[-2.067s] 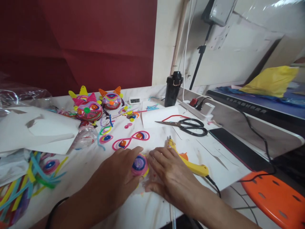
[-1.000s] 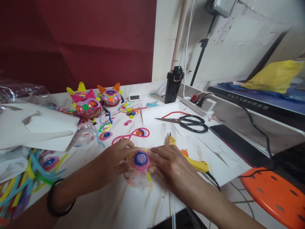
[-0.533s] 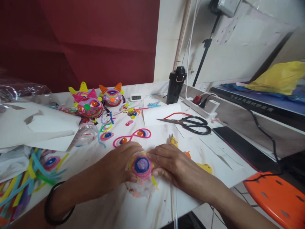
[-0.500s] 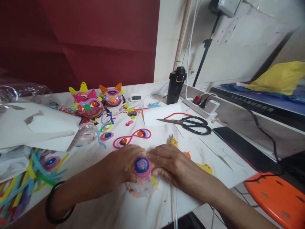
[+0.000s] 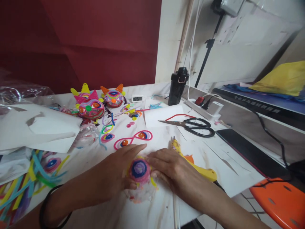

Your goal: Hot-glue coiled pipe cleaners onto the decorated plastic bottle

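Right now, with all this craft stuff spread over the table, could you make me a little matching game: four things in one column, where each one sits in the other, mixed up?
Things:
1. scissors
2. glue gun
3. coiled disc
4. black bottle

Places:
a. held between left hand and right hand
b. upright at the table's back edge, by the wall
c. lying on white paper, blades pointing left
d. lying just right of the right hand

Pairs: 1-c, 2-d, 3-a, 4-b

A dark red wall (image 5: 78, 41) meets a pale wall (image 5: 238, 57) behind the white table (image 5: 100, 210).
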Motion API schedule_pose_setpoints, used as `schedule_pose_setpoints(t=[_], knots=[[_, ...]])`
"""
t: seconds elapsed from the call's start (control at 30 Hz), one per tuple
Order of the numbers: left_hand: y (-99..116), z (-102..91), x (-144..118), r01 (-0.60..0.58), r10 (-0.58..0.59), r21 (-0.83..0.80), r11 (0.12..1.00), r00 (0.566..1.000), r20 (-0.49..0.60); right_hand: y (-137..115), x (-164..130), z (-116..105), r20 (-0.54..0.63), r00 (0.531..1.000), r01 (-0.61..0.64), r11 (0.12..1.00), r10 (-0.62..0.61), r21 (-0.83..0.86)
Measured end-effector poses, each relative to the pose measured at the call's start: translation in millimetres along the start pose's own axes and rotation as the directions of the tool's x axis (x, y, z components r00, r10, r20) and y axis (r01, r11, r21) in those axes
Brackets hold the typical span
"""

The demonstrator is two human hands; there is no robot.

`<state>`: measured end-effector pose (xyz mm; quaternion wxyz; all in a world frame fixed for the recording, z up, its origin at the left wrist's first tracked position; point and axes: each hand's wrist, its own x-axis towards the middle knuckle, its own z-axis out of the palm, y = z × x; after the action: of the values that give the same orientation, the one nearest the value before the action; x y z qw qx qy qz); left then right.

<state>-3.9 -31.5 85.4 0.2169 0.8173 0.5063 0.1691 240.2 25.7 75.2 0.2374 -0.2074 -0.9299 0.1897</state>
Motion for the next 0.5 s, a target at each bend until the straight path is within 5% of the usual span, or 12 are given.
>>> schedule_pose_setpoints(t=[0.2, 0.5], knots=[[-7, 6.0, -2, 0.089, -0.083, -0.144, 0.986, 0.995, 0.048, -2, -3, 3, 0.027, 0.998, -0.058, 0.986, 0.054, 0.156], [15, -1.2, 10, 0.234, -0.233, -0.158, 0.959, 0.972, 0.02, 7, -10, 11, -0.078, 0.997, -0.014, 0.999, 0.019, 0.052]])
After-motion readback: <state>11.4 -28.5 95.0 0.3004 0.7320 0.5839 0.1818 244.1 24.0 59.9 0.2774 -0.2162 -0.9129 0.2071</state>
